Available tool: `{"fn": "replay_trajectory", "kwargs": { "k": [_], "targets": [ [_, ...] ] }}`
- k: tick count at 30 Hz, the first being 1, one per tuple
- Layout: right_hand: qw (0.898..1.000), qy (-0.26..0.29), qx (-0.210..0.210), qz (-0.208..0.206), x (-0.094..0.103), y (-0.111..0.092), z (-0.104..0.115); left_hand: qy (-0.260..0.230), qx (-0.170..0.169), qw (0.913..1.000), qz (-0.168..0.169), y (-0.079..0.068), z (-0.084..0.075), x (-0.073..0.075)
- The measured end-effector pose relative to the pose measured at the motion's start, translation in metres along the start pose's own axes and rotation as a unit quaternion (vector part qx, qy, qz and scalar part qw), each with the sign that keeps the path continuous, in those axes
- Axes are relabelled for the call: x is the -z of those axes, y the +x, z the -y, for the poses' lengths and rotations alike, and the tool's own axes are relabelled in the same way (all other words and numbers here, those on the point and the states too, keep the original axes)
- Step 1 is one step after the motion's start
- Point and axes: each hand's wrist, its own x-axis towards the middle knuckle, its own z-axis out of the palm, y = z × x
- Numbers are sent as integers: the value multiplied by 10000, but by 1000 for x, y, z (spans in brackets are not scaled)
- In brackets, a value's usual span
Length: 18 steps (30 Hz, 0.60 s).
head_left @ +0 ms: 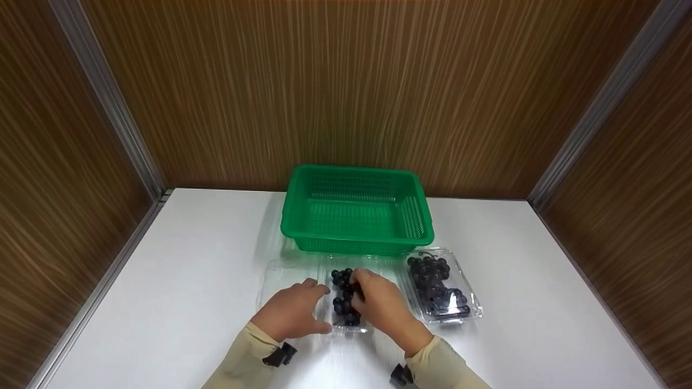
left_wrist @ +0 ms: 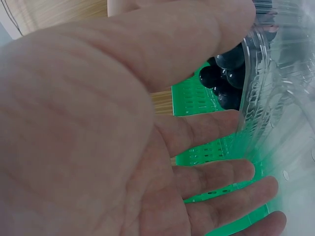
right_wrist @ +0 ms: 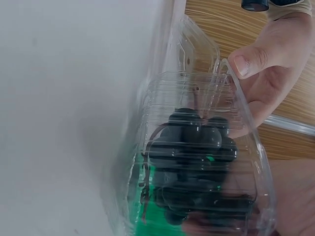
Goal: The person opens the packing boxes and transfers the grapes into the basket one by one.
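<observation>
A bunch of dark grapes (head_left: 341,306) lies in an open clear plastic box (head_left: 357,328), whose lid (head_left: 286,270) is folded out to the left. My right hand (head_left: 385,305) reaches into the box from the right, its thumb and fingers curled on the grapes; in the right wrist view its fingertips are hidden behind the box and fruit. On the box's left side is my left hand (head_left: 294,310), thumb and fingers spread apart. The left wrist view shows that palm (left_wrist: 88,128) with straight fingers near the box's clear wall (left_wrist: 256,73) and nothing held.
Right of the hands stands a second clear box (head_left: 473,305), closed over more dark grapes (head_left: 430,273). A green perforated basket (head_left: 357,240) sits behind both boxes on the white table (head_left: 178,292). Wood-grain panels (head_left: 346,86) enclose the back and sides.
</observation>
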Motion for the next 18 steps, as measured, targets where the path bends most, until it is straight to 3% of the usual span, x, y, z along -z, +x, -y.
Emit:
{"fn": "replay_trajectory", "kwargs": {
  "k": [10, 18],
  "targets": [
    [9996, 155, 54, -213, 8, 1, 1, 156, -19, 9998, -74, 1, 1, -2],
    [9991, 368, -7, -213, 15, 2, 1, -22, 90, 10000, 37, 1, -1, 0]
  ]
}}
